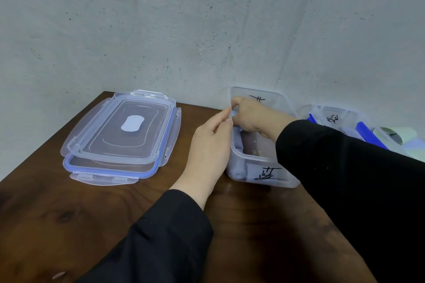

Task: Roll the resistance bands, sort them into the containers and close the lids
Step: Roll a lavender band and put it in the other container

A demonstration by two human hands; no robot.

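1. Far left on the brown table I see two clear lids stacked flat, the lower one with a blue seal along its rim; neither is on a box.
2. My left hand is just beside the left wall of the near container, fingers curled, thumb and fingertips pinching at its upper rim where a pale band end shows; I cannot tell whether they grip the rim or the band.
3. That near container is clear, open-topped, with a black handwritten mark on its front wall. Pale lavender rolled bands stand inside along the left and front.
4. My right hand reaches down into the same container, fingers bent around a pale lavender band at the back left corner.
5. Further right sits a second container, also marked in black, holding bright blue bands, loose and unrolled.
6. At the far right edge lies a pale green roll.
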